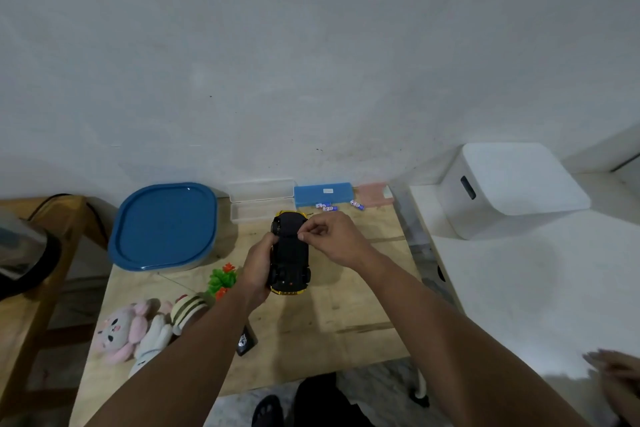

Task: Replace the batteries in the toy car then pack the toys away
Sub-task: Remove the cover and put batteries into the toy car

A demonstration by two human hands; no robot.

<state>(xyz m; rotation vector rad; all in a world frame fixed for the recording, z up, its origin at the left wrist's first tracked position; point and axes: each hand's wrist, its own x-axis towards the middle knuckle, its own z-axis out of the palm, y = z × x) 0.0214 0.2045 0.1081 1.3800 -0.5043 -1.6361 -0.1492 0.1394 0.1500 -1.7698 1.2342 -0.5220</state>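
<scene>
Gripped along its left side by the left hand (258, 267), the toy car (290, 253) is held belly-up above the middle of the wooden table (332, 319), black underside facing the camera, yellow body showing at both ends. Right hand (332, 236) sits over the car's far half, thumb and forefinger pinched together at the underside; what they pinch is too small to tell. Loose batteries (327, 207) lie near the table's far edge, just in front of a blue case (323, 193); one more battery (357, 205) lies toward the far right corner beside a pink case (374, 194). Clear case (261, 199), open, at the far edge left of the blue one. Blue-lidded container (164, 227) at the far left corner. Plush toys (138, 329) along the left edge, a green and red toy (223, 279) near them. Small black object (246, 341) lies near the front edge, partly under the left forearm.
</scene>
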